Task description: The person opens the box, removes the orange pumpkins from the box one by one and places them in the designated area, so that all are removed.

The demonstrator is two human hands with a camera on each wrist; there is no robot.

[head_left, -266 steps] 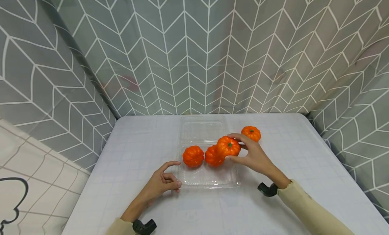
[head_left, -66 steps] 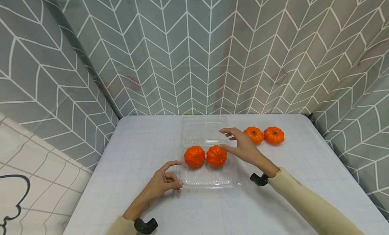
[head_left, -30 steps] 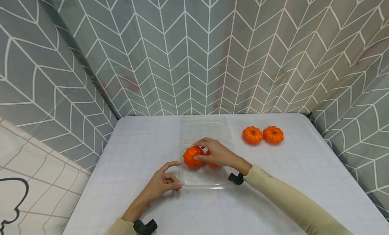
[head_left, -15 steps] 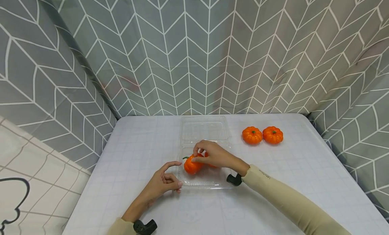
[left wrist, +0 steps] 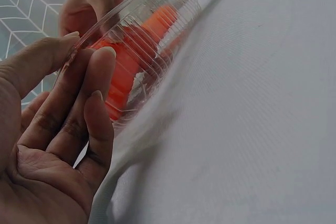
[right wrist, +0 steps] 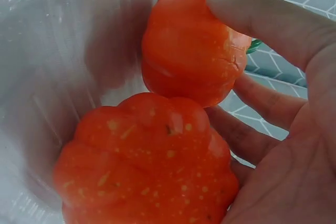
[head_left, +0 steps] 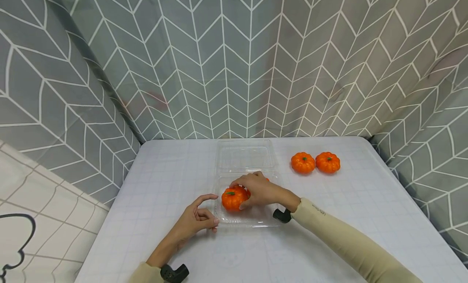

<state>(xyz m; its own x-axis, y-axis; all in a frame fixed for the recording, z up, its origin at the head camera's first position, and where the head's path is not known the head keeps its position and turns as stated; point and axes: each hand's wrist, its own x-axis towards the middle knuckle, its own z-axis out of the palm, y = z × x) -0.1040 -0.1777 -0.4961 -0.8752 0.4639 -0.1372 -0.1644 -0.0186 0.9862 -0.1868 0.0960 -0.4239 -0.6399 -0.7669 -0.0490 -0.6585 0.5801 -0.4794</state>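
Observation:
A small orange pumpkin (head_left: 232, 200) with a green stem is in the lower half of a clear plastic clamshell container (head_left: 256, 221). My right hand (head_left: 258, 189) grips it, thumb on the near side and fingers behind. The stem faces up in the head view. A second orange pumpkin (right wrist: 147, 166), speckled, sits beside it in the right wrist view; in the head view my right hand mostly hides it. My left hand (head_left: 195, 218) pinches the container's left edge between thumb and fingers, as the left wrist view shows.
Two more orange pumpkins, one left (head_left: 303, 163) and one right (head_left: 328, 162), sit side by side, stems up, at the back right of the table (head_left: 175, 169). The container's lid (head_left: 245, 155) lies open toward the back. A patterned curtain (head_left: 237, 63) hangs behind.
My right hand has set one pumpkin on the table at the back right, then moved left, taken the left pumpkin and turned it from stem hidden to stem up. My left hand has stayed put.

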